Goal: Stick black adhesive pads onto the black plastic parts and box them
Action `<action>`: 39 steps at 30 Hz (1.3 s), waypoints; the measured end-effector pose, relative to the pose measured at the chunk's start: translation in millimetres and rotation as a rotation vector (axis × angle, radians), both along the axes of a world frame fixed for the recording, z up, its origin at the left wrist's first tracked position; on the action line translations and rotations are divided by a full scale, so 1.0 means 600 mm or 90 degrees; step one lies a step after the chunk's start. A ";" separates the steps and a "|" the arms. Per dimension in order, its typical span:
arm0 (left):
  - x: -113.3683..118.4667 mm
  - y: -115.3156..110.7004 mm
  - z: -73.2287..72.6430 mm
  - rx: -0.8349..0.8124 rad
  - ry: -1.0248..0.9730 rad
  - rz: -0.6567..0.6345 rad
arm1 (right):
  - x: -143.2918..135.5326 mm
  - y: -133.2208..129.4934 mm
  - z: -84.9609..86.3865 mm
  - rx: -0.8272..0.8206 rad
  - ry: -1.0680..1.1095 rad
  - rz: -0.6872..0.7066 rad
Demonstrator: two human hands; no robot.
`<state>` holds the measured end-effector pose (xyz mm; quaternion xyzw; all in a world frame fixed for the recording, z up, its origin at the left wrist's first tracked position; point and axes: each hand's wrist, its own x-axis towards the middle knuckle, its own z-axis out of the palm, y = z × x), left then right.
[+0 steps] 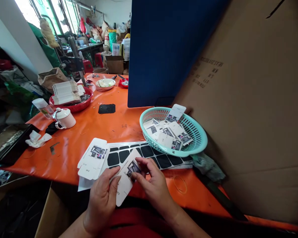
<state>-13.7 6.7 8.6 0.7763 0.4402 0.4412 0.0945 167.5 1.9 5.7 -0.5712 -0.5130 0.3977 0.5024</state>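
Between my two hands is a white printed card (124, 190) with small pictures on it, tilted over the table's front edge. My left hand (103, 190) grips its left side between thumb and fingers. My right hand (151, 180) pinches its right side near the printed pictures. Left of it lies a small stack of similar white cards (93, 157). Beneath and behind the held card is a sheet of black rounded stickers (124, 155). A pale turquoise plastic basket (201, 138) with more printed cards stands to the right, its left part over the sheet.
The orange-covered table (89, 127) carries a red bowl (83, 105) with stacked white cards and metal bits, a lidded white mug (66, 118), a plate (105, 86) and a black square (106, 108). A blue panel (169, 53) and a large cardboard sheet (258, 115) rise on the right.
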 end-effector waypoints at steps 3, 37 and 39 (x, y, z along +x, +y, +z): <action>-0.004 0.000 -0.011 0.040 0.039 -0.024 | 0.005 0.003 -0.001 -0.064 0.037 -0.019; 0.022 -0.021 -0.013 -0.562 -0.250 -0.275 | 0.028 -0.027 -0.036 0.184 -0.073 0.001; 0.022 -0.025 -0.020 -0.605 -0.288 -0.281 | 0.026 -0.039 -0.051 0.103 0.001 0.022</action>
